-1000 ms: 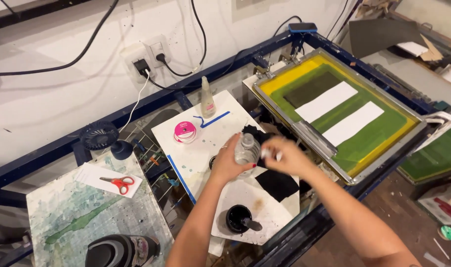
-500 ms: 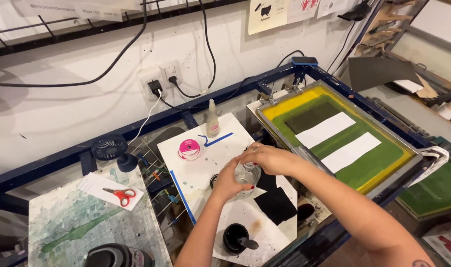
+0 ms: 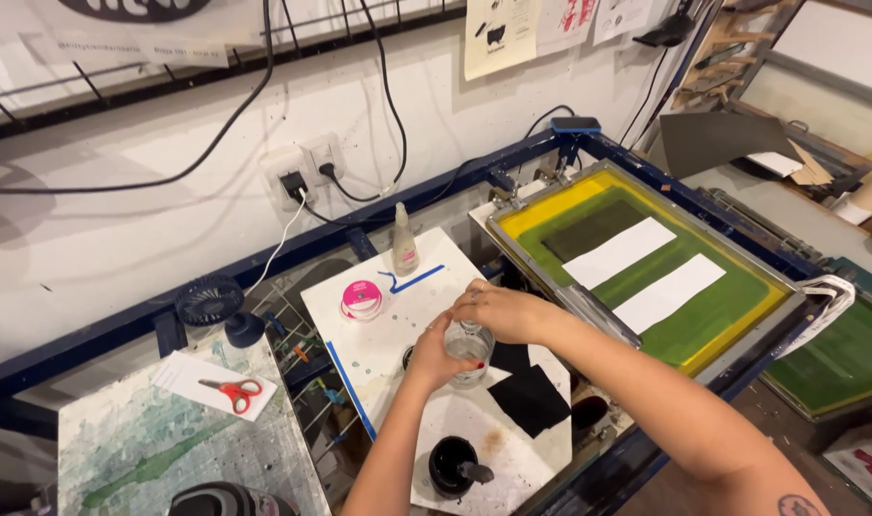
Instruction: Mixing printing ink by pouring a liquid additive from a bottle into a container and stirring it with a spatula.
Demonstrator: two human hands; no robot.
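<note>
Gripping small clear glass jar (image 3: 468, 344) w/ both hands over white splattered board (image 3: 379, 358): left hand (image 3: 434, 358) wraps its side to steady it, right hand (image 3: 498, 311) closed over its top. Pink tape roll (image 3: 361, 298) lies left of jar.

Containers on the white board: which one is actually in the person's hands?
The clear jar, gripped by the left hand with the right hand over its top. The small squeeze bottle stands untouched near the wall, and the black ink pot sits nearer the camera.
</note>
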